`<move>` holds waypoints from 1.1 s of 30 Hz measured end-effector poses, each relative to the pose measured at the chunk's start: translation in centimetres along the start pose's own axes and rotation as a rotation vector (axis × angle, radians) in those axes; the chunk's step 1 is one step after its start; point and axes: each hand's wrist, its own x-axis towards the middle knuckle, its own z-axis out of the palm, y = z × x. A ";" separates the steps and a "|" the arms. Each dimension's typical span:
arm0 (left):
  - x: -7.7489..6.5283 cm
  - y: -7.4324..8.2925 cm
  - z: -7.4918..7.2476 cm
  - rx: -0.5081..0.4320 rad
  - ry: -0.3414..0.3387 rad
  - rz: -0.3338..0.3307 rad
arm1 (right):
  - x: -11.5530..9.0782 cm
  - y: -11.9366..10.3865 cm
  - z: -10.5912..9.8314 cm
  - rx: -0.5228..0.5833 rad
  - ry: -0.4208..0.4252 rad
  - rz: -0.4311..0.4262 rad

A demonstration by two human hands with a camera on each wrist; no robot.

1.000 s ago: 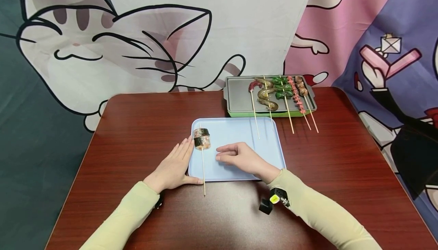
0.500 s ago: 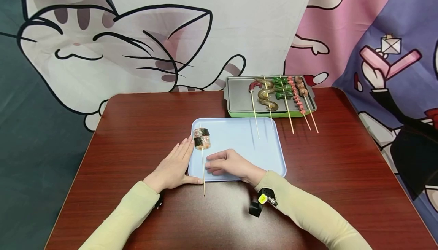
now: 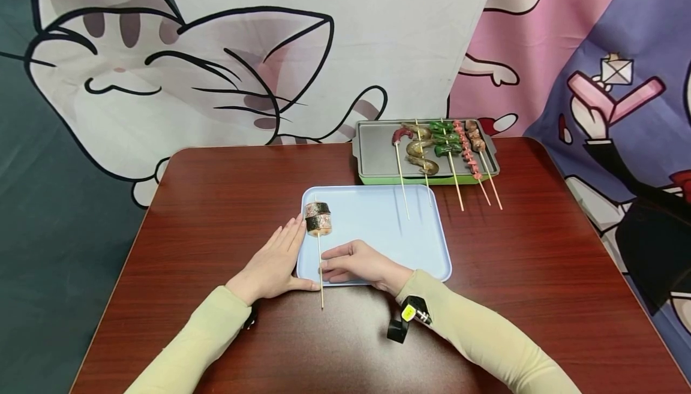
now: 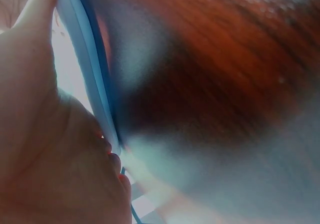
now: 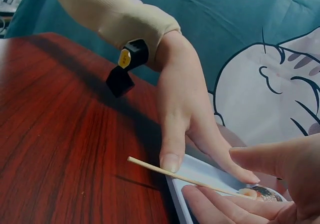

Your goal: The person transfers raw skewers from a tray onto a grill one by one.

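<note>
A skewer (image 3: 319, 219) with two chunky pieces, dark-skinned on the outside and pale within, lies along the left side of a light blue tray (image 3: 388, 214). Its bare stick (image 3: 322, 295) sticks out past the tray's near edge. My left hand (image 3: 272, 265) rests against the tray's left edge with straight fingers, its thumb at the near edge beside the stick. From the right, my right hand (image 3: 358, 264) reaches the stick. In the right wrist view, the stick (image 5: 200, 182) passes between its fingers (image 5: 210, 206) and the digit above, which stand apart.
Behind the tray, a grey griddle pan (image 3: 375, 148) with a green base carries several skewers: shrimp (image 3: 421, 148), green peppers (image 3: 447, 139), pink pieces (image 3: 468, 151), brown chunks (image 3: 475, 136) and one dark red piece (image 3: 400, 135). Their sticks overhang its front. A brown wooden table (image 3: 243, 190) bears everything.
My right hand has moved left and slightly toward me across the tray, up to the skewer's stick. My left hand, the skewer and the tray have stayed in place.
</note>
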 end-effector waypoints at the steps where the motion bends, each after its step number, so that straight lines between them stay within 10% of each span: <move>1: 0.0 -0.1 0.1 0.003 -0.005 -0.002 | 0.0 0.0 0.0 0.004 0.004 0.003; 33: 0.0 0.3 -0.4 -0.007 -0.017 -0.013 | -2.0 -0.9 -0.7 -0.022 0.071 -0.080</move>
